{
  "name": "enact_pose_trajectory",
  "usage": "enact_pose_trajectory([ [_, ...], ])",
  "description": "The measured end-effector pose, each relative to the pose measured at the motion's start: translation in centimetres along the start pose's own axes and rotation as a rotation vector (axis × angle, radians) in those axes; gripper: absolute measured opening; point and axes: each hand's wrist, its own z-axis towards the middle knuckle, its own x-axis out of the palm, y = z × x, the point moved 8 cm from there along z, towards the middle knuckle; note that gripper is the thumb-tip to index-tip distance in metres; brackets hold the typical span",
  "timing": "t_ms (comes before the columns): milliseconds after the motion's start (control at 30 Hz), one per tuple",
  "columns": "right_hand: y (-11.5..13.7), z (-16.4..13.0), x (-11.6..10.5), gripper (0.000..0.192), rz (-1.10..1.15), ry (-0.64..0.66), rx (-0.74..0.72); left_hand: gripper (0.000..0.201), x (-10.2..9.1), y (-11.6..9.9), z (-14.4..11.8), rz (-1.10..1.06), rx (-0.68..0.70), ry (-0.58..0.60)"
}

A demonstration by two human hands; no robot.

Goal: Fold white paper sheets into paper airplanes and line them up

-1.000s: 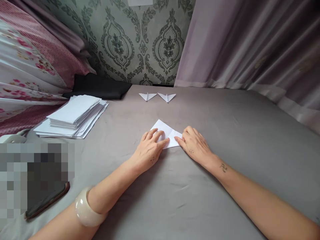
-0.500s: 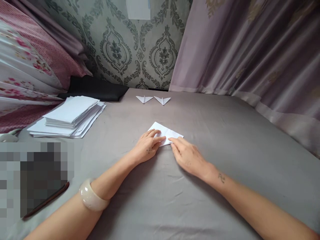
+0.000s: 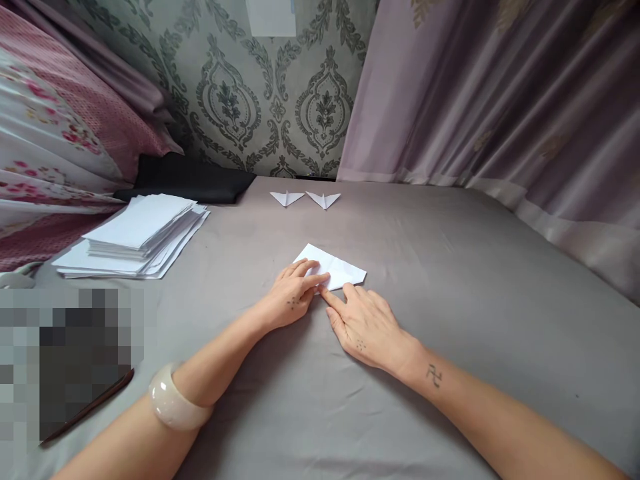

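Note:
A folded white sheet of paper (image 3: pixel 336 267) lies flat on the grey bedsheet (image 3: pixel 450 280) in the middle. My left hand (image 3: pixel 293 300) rests on its near left part, fingers pressing it down. My right hand (image 3: pixel 363 323) lies flat just below the paper, its fingertips touching the near edge close to my left fingers. Neither hand grips anything. Two small folded paper planes (image 3: pixel 287 197) (image 3: pixel 323 199) sit side by side farther back near the wall.
A stack of white paper sheets (image 3: pixel 137 233) lies at the left. A black cloth (image 3: pixel 190 179) sits behind it. Floral pillows (image 3: pixel 55 133) are at far left, a mauve curtain (image 3: pixel 500 100) at right. A dark phone edge (image 3: pixel 85 410) lies near left.
My right hand has slid leftward along the paper's near edge, from its right corner toward my left hand. The left hand has stayed pressed on the paper.

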Motion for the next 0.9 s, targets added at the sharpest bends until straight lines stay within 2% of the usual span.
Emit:
enact_pose_trajectory([
  [200,-0.2,-0.2,0.1,0.047,0.018,0.031,0.044,0.041,0.6,0.7,-0.1,0.023,0.02,-0.016],
  [600,-1.8,-0.8,0.3,0.053,-0.025,0.084,0.144,0.042,0.7,0.8,-0.1,0.052,0.011,0.023],
  [800,-2.9,-1.2,0.4,0.054,-0.026,0.102,0.228,0.042,0.6,0.9,-0.2,0.04,-0.036,0.049],
  [900,-3.6,-1.3,0.5,0.054,-0.011,0.099,0.279,0.041,-0.4,1.6,-0.3,0.007,-0.117,0.002],
])
